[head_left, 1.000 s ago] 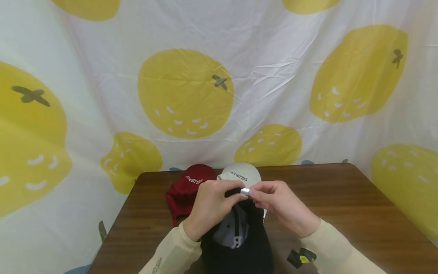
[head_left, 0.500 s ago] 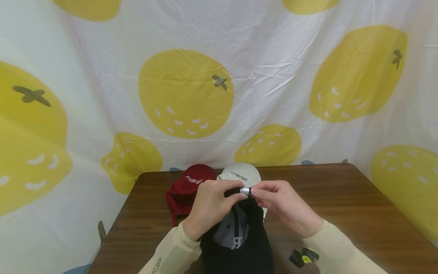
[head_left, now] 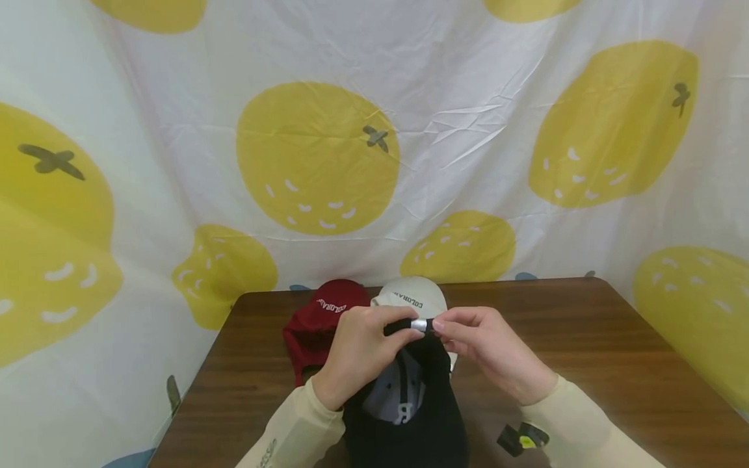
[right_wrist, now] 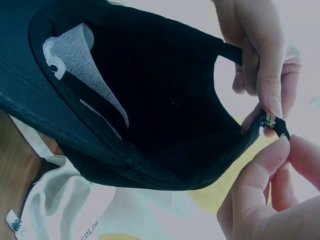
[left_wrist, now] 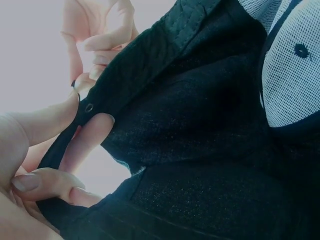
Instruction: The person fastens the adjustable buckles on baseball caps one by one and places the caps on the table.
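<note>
A black baseball cap faces me with its inside showing, a grey mesh lining within. My left hand grips its back strap at the silver metal buckle, thumb and fingers on either side. To the right of the buckle, my right hand pinches the short black strap end. In the right wrist view the buckle sits just above those fingertips. Behind the hands stand a dark red cap and a white cap, both lettered and partly covered.
A brown wooden table carries the caps. Behind it hangs a white cloth with yellow lemons. A small black device with a yellow-green mark is at the right wrist's underside.
The right hand has shifted slightly right, away from the buckle. More black strap now shows between the buckle and its fingertips. The left hand has stayed in place.
</note>
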Demonstrator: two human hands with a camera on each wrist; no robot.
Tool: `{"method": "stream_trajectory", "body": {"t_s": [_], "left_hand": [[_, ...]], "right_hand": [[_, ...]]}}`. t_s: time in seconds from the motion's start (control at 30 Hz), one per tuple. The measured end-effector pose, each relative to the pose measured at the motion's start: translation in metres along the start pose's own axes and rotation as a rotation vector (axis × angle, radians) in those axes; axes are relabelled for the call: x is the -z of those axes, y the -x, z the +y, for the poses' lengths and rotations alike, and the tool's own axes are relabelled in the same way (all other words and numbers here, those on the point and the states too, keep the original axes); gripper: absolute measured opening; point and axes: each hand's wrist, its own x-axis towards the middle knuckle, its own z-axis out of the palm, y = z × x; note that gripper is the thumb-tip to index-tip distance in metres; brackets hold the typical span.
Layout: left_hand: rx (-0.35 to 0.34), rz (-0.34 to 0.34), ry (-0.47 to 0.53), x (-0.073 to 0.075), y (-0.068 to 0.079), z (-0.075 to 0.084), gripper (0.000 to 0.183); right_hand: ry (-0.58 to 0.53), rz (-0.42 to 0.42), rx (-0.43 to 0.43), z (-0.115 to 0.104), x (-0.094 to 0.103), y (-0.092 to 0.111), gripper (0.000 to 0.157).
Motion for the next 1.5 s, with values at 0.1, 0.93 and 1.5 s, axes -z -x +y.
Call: {"method": "stream_trajectory", "body": {"t_s": [0.1,0.93,1.5], "left_hand": [[0.002,0.001,-0.004,0.000,0.000,0.000,0.023],[-0.051,-0.007,-0.085,0.001,-0.004,0.003,0.021],[-0.052,-0.021,-0.055,0.000,-0.001,0.001,0.019]], "right_hand": [[0.005,-0.008,0.005,0.000,0.001,0.000,0.018],[0.277,0.014,0.110,-0.003,-0.001,0.000,0.027],[0.434,0.082,0.292,0.001,-0.006,0.000,0.010]]}}
